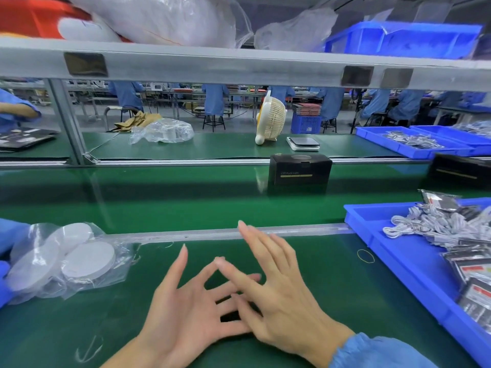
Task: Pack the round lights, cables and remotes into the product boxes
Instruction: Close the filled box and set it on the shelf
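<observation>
My left hand (183, 312) and my right hand (279, 290) hover over the green mat at the centre front, fingers spread and overlapping, both holding nothing. Several white round lights (87, 258) lie in a clear plastic bag at the left. A blue tray (414, 264) at the right holds coiled white cables (425, 224) and bagged remotes (475, 274). A closed black product box (300, 170) stands on the green conveyor belt beyond my hands. A second black box (459, 171) sits at the far right of the belt.
A yellow rubber band (366, 255) lies on the mat near the tray. Across the belt are a small white fan (271, 118), a scale (303, 143), a plastic bag and more blue trays (409, 142). A shelf rail (239, 67) hangs overhead. A blue-gloved hand (4, 277) touches the lights bag.
</observation>
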Tool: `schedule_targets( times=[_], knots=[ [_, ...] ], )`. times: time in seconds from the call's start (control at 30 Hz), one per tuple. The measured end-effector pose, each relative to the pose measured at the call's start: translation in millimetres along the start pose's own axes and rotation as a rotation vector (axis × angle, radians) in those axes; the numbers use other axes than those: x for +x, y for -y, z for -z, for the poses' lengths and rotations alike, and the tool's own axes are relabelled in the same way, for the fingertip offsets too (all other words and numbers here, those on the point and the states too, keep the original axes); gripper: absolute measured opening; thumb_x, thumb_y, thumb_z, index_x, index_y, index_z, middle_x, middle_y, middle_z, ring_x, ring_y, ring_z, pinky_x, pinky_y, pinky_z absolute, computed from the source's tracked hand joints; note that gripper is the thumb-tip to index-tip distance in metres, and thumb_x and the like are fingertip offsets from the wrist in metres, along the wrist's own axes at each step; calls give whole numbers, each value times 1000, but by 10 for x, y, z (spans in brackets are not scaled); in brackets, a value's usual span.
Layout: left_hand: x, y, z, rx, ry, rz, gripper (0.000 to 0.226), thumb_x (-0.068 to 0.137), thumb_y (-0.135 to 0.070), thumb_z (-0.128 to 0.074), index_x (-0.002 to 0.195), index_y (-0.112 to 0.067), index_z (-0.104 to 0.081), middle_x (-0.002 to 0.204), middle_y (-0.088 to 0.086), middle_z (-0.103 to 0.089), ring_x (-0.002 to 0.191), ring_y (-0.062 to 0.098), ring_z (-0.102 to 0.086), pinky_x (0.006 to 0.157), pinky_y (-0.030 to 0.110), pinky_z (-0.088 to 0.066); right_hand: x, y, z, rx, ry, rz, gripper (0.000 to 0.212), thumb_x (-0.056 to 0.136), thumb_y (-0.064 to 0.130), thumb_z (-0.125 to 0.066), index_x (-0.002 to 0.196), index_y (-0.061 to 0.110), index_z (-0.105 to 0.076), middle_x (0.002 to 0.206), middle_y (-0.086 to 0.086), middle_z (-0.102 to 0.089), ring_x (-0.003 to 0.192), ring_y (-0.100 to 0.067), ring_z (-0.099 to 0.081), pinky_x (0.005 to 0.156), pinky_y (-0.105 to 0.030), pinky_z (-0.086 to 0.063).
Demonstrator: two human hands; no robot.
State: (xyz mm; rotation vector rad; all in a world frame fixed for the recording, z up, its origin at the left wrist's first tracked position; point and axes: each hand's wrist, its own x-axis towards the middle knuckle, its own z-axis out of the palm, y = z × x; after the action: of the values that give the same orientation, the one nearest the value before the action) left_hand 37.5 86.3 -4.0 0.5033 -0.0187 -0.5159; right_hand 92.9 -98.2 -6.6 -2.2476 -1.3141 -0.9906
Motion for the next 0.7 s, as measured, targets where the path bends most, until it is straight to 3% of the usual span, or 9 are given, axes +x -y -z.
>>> schedule_targets(
  times=[0.1,0.2,0.27,0.33,0.43,0.57,0.7],
  knots=[
    [9,4,27,-19,-27,11,83,77,-64,-68,145,-40,-26,143,37,-41,133,54,-41,103,76,-27,-83,-318,98,-180,73,-324,51,95,29,-56,143,16,-47,149,-17,-42,136,-33,-42,109,-44,-35],
    [-4,7,25,26,-3,-5,81,78,-61,-69,144,-43,-25,143,36,-41,133,53,-40,102,75,-29,-215,-714,325,-565,433,-745,35,89,16,-61,120,-1,-60,116,-23,-62,109,-38,-58,91,-40,-50],
    [-6,11,39,59,4,-7,79,79,-60,-69,143,-44,-26,144,36,-41,133,53,-40,102,73,-30,-286,-839,505,-656,630,-923,17,85,8,-60,102,10,-61,103,-11,-65,96,-30,-63,72,-31,-50],
    [-13,14,33,79,3,-15,77,80,-59,-69,143,-43,-27,143,36,-42,133,53,-41,102,72,-32,-322,-896,598,-700,740,-966,16,89,7,-54,93,22,-49,103,2,-62,97,-20,-65,63,-27,-40],
    [-11,9,16,109,-3,-21,76,81,-58,-68,144,-42,-30,142,37,-43,131,53,-43,101,71,-35,-329,-994,598,-799,727,-937,23,88,7,-55,88,23,-39,86,6,-49,92,-14,-65,60,-25,-34],
    [-6,13,4,136,3,-56,70,83,-60,-64,143,-40,-34,139,37,-46,128,53,-46,97,70,-39,-312,-1018,639,-848,728,-913,19,88,9,-55,97,26,-53,79,6,-39,87,-12,-65,57,-23,-33],
    [-13,31,-31,188,-14,-105,60,90,-59,-55,142,-34,-39,133,37,-51,123,53,-52,90,66,-47,-288,-1011,663,-797,672,-907,21,91,12,-52,106,24,-62,85,5,-54,84,-19,-62,61,-25,-38]
  ],
)
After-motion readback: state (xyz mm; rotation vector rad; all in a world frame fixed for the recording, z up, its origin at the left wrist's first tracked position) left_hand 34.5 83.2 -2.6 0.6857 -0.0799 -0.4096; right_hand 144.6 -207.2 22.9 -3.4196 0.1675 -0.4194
